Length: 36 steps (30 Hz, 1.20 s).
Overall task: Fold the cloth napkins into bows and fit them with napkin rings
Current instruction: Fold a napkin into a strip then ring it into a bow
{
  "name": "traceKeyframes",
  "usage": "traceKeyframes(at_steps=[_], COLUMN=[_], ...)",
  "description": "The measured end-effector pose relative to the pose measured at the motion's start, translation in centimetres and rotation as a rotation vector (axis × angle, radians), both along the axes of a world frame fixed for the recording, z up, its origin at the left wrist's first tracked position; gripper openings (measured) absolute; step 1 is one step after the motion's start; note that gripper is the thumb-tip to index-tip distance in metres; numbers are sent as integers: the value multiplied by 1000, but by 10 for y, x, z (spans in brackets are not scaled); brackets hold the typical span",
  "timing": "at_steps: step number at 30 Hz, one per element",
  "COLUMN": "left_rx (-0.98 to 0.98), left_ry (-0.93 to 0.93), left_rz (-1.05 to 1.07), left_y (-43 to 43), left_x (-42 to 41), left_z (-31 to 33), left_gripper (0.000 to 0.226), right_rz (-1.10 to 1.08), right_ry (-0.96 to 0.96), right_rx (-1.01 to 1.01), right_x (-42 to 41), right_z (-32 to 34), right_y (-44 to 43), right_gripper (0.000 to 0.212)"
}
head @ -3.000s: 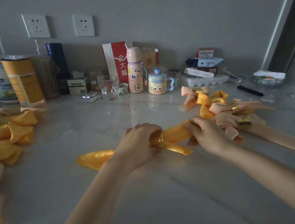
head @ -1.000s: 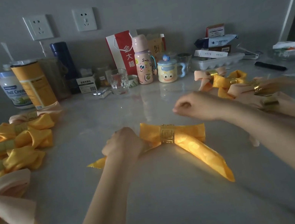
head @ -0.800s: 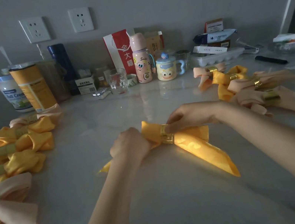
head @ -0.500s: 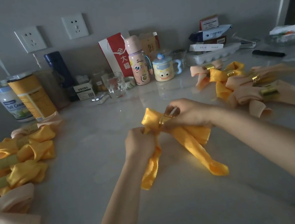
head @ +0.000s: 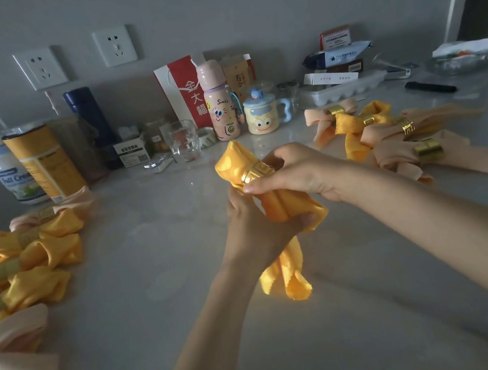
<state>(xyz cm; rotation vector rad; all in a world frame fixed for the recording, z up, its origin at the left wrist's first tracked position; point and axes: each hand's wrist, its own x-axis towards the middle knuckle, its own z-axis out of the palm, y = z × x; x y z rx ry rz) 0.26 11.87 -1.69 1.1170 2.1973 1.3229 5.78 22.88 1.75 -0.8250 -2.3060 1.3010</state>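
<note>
Left hand [head: 255, 231] clasps glossy yellow napkin [head: 273, 212]; right hand [head: 299, 175] pinches its fretted gold ring [head: 255, 174].

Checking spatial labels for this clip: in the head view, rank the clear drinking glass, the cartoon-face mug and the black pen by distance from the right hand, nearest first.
From the right hand:
1. Cartoon-face mug, just behind the hand near the back wall.
2. Clear drinking glass, behind and to the left.
3. Black pen, far off to the right.

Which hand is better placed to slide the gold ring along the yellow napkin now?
The right hand: its fingers already pinch the gold ring, while the left hand grips the yellow napkin below it.
</note>
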Motion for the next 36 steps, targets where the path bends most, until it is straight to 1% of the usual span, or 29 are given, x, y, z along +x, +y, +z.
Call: traceKeyframes(at_steps=[1, 3, 4, 7, 9, 10, 12, 13, 14, 15, 16, 17, 18, 20, 21, 23, 26, 28, 32, 36], left_rx=[12, 36, 29, 27, 104, 126, 117, 100, 85, 77, 85, 99, 125, 177, 183, 157, 179, 218, 327, 374], left_ry=[35, 63, 77, 185, 214, 225, 230, 183, 70, -87, -228, -323, -385, -481, -507, -493, -484, -487, -515, -509], left_rz=[10, 0, -5, 33, 65, 73, 57, 16, -53, -131, -192, -217, -223, -223, -244, -272, -209, -160, -87, -43], left_y=[-2, -5, -6, -8, -7, -6, -6, -7, -8, -10, -12, -16, -19, -22, -24, -24, -21, -18, -14, -13], left_x=[-3, -10, -11, -11, -13, -13, -11, -11, -11, -12, -16, -19, -23, -30, -31, -28, -26, -25, -20, -17], left_z=[2, 7, 8, 10, 8, 6, 7, 9, 12, 18, 23, 29, 32, 32, 33, 31, 30, 29, 26, 25], left_gripper=[93, 80, 73, 46, 25, 22, 25, 28, 32, 33, 26, 15, 16, 36, 40, 42, 37, 37, 31, 28], right_rz=[17, 48, 51, 27, 32, 39, 61, 71, 79, 87, 99, 118, 148, 219, 246, 288, 340, 324, 272, 285], right_ry=[-5, 3, 15, 48, 50, 42, 24, 15, 11, 5, -4, -19, -37, -57, -63, -93, -146, -154, -179, -216], right_rx=[-14, -64, -90, -152, -174, -177, -167, -156, -148, -147, -152, -163, -180, -232, -253, -265, -252, -247, -136, -34], right_x=[1, 4, 5, 6, 8, 9, 11, 13, 14, 16, 18, 21, 23, 26, 27, 29, 31, 31, 29, 29], right_z=[2, 6, 7, 7, 7, 7, 8, 9, 10, 11, 12, 14, 16, 18, 19, 20, 19, 20, 26, 33], right_y=[-1, -3, -3, -1, 0, 0, -1, -2, -2, -2, -2, -3, -4, -6, -7, -8, -7, -6, -6, -7], right_gripper=[53, 42, 40, 46, 48, 48, 45, 43, 41, 40, 39, 39, 39, 40, 40, 37, 36, 38, 41, 42])
